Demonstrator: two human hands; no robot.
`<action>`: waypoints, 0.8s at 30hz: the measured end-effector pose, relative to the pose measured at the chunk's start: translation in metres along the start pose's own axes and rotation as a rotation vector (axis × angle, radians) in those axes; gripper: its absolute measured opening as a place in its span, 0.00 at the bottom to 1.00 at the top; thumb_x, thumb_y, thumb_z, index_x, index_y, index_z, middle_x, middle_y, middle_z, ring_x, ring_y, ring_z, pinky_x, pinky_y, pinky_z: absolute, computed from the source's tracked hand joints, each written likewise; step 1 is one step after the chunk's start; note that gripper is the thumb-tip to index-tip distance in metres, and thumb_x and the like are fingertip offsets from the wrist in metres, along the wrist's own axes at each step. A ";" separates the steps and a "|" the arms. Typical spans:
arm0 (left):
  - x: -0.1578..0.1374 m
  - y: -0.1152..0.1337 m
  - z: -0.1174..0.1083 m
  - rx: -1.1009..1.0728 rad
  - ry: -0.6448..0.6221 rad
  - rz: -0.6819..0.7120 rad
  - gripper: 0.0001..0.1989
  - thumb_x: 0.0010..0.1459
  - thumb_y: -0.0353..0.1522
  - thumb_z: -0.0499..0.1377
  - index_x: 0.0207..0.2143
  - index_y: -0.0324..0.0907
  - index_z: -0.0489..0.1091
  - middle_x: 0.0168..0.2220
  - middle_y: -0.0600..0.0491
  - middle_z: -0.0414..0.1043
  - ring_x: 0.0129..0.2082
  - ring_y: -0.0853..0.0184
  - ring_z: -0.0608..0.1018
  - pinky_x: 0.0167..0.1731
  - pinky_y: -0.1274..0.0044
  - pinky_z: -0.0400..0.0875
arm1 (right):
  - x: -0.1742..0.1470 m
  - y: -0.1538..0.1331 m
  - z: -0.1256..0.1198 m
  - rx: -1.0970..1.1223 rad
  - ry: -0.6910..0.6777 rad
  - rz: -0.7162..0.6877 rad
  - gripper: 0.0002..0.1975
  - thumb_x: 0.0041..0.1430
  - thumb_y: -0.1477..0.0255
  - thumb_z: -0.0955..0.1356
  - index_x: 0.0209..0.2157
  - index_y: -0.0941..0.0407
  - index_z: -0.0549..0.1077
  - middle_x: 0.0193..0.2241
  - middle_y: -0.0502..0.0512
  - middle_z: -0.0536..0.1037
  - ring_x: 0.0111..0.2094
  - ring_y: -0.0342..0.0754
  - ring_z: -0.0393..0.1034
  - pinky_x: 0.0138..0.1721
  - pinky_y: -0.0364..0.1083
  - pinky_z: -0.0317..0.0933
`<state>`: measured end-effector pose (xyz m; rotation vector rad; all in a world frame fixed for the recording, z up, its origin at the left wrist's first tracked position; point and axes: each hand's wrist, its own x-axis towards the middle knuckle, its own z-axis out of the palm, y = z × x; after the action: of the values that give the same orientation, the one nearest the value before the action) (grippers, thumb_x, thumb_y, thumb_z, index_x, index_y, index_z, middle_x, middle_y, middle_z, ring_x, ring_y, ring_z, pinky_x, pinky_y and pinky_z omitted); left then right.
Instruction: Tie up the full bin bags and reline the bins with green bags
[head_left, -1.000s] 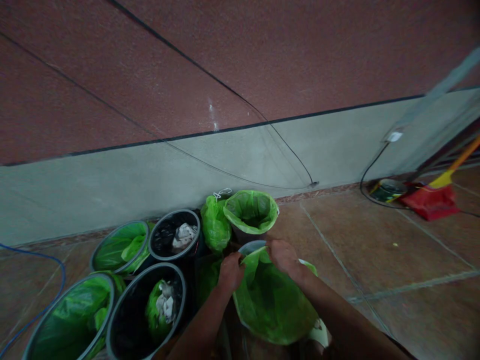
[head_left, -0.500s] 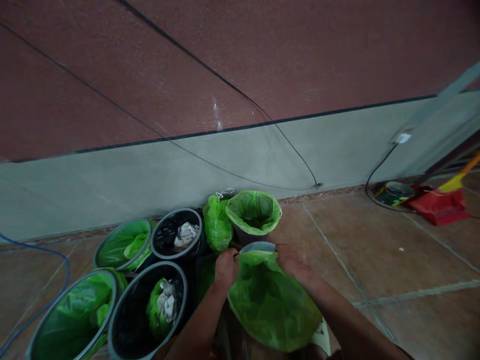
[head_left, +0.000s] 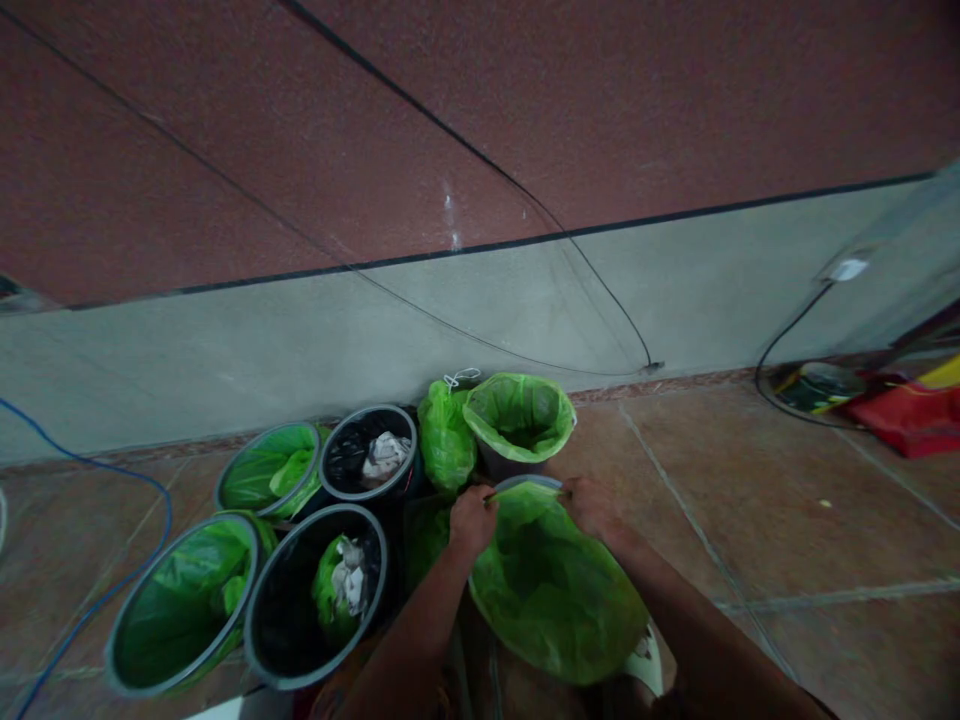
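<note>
A green plastic bag hangs wide-mouthed over a bin with a pale rim, close in front of me. My left hand pinches the bag's edge at the far left of the mouth. At the far right of the mouth, my right hand grips the same edge. Just beyond stands a dark bin lined with a green bag, its edge folded over the rim. Beside it sits a tied green bag with a white string on top. Most of the bin under my bag is hidden.
To the left stand several grey-rimmed bins, such as a black-lined bin and a green-lined bin. A blue hose crosses the tiles. At the right lie a red dustpan and a can. Cables run down the wall.
The view has shifted, so bins and bag appear a little farther right and higher. Both hands keep their hold on the bag's edge, with little other movement.
</note>
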<state>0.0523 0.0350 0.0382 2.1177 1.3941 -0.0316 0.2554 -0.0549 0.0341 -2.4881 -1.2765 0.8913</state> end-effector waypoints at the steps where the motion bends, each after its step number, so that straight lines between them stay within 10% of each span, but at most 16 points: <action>1: 0.001 0.000 0.002 0.003 0.004 -0.015 0.15 0.66 0.32 0.58 0.52 0.42 0.78 0.53 0.47 0.80 0.53 0.64 0.79 0.56 0.77 0.68 | 0.003 0.003 0.002 0.024 -0.004 0.013 0.11 0.62 0.75 0.66 0.33 0.61 0.81 0.34 0.62 0.80 0.35 0.49 0.74 0.33 0.43 0.59; 24: 0.077 -0.022 0.045 -0.310 0.014 -0.308 0.12 0.60 0.31 0.62 0.43 0.37 0.83 0.38 0.46 0.84 0.40 0.61 0.83 0.40 0.76 0.73 | 0.078 0.066 0.039 0.398 0.075 0.104 0.08 0.56 0.69 0.72 0.33 0.57 0.84 0.30 0.56 0.83 0.32 0.49 0.75 0.33 0.44 0.62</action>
<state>0.0818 0.0830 -0.0349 1.6432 1.6076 0.0730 0.3107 -0.0364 -0.0591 -2.2609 -0.8537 0.9574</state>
